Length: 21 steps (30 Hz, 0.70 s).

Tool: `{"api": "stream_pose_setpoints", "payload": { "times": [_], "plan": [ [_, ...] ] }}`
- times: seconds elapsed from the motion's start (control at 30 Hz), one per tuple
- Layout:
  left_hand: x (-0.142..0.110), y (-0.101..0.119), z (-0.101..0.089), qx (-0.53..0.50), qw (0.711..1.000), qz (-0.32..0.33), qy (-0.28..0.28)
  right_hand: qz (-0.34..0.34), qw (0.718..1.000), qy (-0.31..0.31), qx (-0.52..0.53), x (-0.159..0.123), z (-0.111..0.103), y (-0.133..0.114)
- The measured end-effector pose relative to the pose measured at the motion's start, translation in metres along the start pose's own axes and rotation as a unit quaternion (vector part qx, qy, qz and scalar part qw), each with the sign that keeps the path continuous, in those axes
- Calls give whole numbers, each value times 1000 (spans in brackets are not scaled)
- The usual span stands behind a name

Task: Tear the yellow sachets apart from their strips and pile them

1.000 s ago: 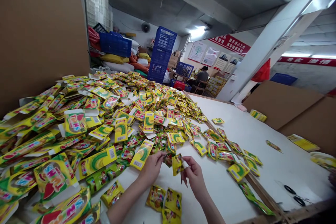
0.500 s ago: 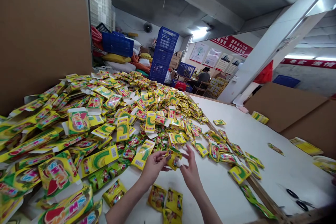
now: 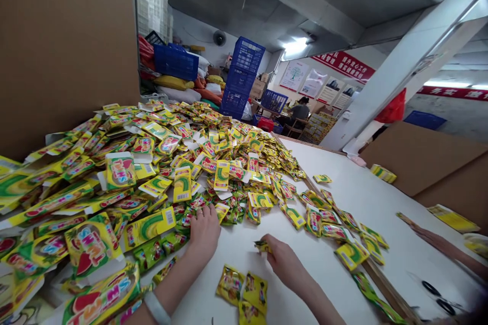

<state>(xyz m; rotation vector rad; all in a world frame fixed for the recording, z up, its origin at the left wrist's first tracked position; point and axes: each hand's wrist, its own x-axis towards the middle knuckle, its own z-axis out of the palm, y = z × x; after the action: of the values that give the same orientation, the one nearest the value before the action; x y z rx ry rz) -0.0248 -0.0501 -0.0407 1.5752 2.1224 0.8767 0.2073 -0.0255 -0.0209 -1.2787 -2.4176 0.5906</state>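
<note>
My left hand (image 3: 206,231) is palm down at the near edge of the heap, its fingers bent over a yellow carton (image 3: 222,212) that it mostly covers. Green candy packets (image 3: 231,213) lie beside it. My right hand (image 3: 284,259), above the white tabletop, pinches a small yellow-green packet (image 3: 262,247) between thumb and fingers. Between my forearms lie three yellow packets: one at the left (image 3: 230,283), one at the right (image 3: 254,292), and one nearest me (image 3: 251,313).
A large heap of printed cartons (image 3: 183,183) fills the left side. More cartons lie along a wooden strip (image 3: 385,284). Black scissors (image 3: 438,297) rest at right. Another person's hand (image 3: 430,236) touches a packet (image 3: 404,219). Cardboard panels (image 3: 419,157) stand beyond.
My hands were together around a yellow packet; now they are apart. The left has moved left onto the carton, while the right holds a packet lower down. Another person's hand has appeared at right.
</note>
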Motion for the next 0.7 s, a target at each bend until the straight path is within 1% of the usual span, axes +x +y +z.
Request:
{"api": "stream_pose_setpoints", "payload": {
  "times": [0.07,0.1,0.17,0.23,0.3,0.33,0.37,0.4,0.47,0.53,0.57,0.63,0.7],
  "plan": [
    [1,2,-6,-46,999,5,-27,25,995,5,94,1,-4,-3],
    [0,5,-9,-77,996,14,-50,41,986,13,164,2,-8,-6],
    [-4,13,-14,-157,980,39,-120,54,949,45,306,6,-15,-18],
    [-11,23,-18,-245,945,63,-207,33,914,93,393,11,-21,-32],
    [-19,32,-18,-322,901,79,-279,5,894,138,427,16,-23,-46],
    [-23,36,-18,-352,882,83,-303,-5,892,149,427,19,-24,-52],
    [-26,39,-16,-378,865,85,-318,-14,898,150,414,21,-24,-56],
    [-29,41,-15,-398,853,86,-326,-26,910,144,387,22,-25,-59],
    [-31,41,-12,-425,837,90,-334,-57,949,109,290,23,-30,-64],
    [-31,40,-9,-437,828,98,-338,-84,980,53,171,21,-39,-70],
    [-30,39,-9,-438,826,103,-340,-92,988,21,118,19,-45,-73],
    [-30,38,-8,-433,824,115,-346,-102,993,-35,46,14,-53,-81],
    [-31,37,-9,-425,825,123,-353,-112,992,-62,17,10,-57,-87]
  ]
}}
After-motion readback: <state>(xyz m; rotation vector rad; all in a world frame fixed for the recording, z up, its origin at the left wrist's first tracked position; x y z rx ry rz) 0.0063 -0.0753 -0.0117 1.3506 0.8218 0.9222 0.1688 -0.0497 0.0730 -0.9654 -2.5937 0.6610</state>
